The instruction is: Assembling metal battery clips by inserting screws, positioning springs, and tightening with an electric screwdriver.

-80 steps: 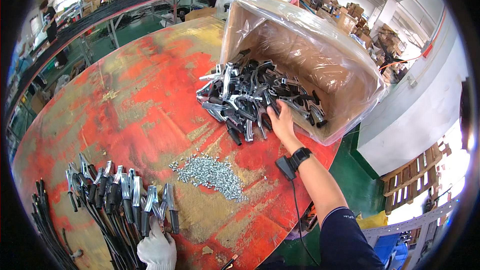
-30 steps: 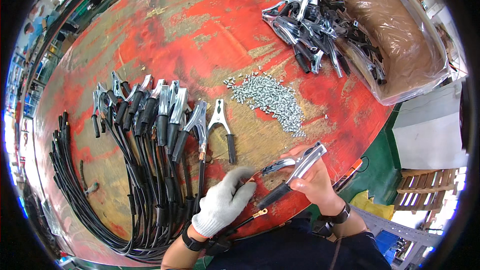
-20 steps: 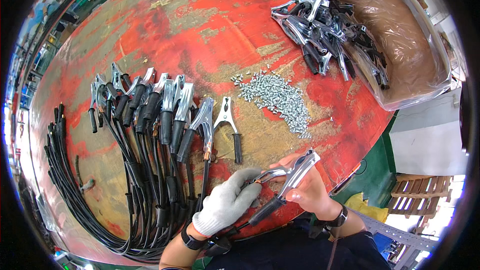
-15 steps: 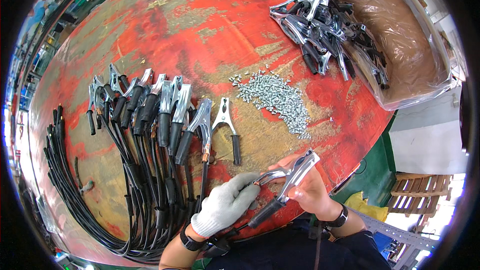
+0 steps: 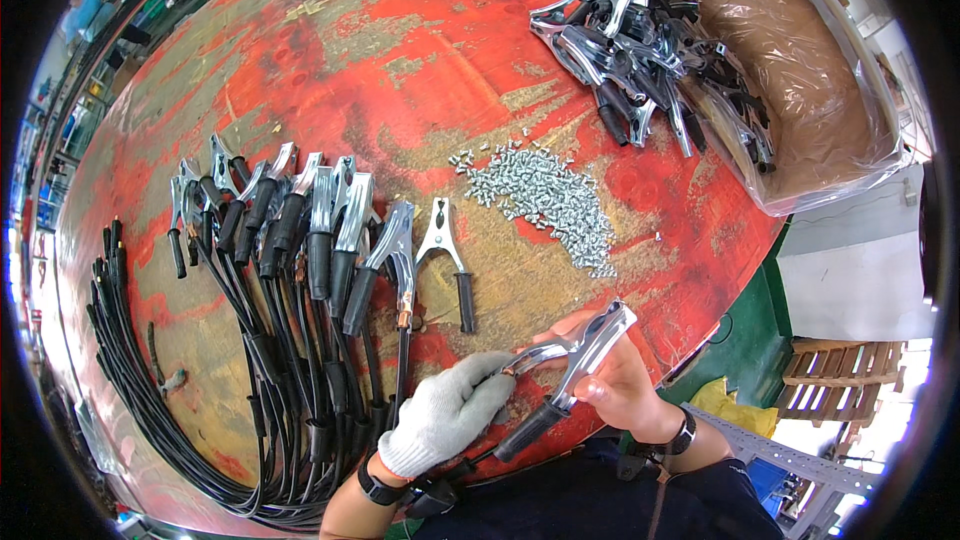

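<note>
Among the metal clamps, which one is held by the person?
The silver clamp in the bare right hand, one arm meeting the gloved left hand; no hand touches the other clamps.

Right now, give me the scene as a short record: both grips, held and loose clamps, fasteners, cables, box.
Left grip: white-gloved, closed at the end of the held clamp's unsleeved handle
Right grip: bare, holding that clamp
Cables: black, bundled, curving along the table's left
Fasteners: small, silver, loosely heaped
Loose clamp: between cables and fasteners
Box: cardboard, plastic-lined, clamp pile at its mouth
</note>
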The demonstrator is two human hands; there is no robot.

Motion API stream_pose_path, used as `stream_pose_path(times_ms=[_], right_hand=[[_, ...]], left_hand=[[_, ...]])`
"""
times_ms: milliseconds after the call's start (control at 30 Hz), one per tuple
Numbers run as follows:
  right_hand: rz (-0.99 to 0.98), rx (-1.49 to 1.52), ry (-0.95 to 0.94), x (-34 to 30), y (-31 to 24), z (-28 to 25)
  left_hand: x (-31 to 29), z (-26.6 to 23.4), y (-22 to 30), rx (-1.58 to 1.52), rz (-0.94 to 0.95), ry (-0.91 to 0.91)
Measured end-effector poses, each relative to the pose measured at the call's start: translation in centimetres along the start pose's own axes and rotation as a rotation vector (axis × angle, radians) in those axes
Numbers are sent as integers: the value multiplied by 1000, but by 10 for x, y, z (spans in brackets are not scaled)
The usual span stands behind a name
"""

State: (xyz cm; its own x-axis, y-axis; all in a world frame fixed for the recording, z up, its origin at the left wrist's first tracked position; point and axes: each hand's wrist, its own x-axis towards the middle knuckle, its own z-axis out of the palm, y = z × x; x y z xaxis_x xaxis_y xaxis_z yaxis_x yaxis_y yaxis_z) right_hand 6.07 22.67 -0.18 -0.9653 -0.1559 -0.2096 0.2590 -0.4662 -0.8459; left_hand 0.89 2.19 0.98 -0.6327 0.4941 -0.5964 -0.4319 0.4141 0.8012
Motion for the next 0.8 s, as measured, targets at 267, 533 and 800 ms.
stream_pose_path(times_ms=[267,533,800], right_hand=[[-12,-10,-1,-1,-1,3],[-24,-49,4,-2,4,0],[2,-13,-4,-1,0,1]], left_hand=[[-1,-1,2,61,-14,2],[-2,2,1,81,36,41],[0,3,0,146,74,58]])
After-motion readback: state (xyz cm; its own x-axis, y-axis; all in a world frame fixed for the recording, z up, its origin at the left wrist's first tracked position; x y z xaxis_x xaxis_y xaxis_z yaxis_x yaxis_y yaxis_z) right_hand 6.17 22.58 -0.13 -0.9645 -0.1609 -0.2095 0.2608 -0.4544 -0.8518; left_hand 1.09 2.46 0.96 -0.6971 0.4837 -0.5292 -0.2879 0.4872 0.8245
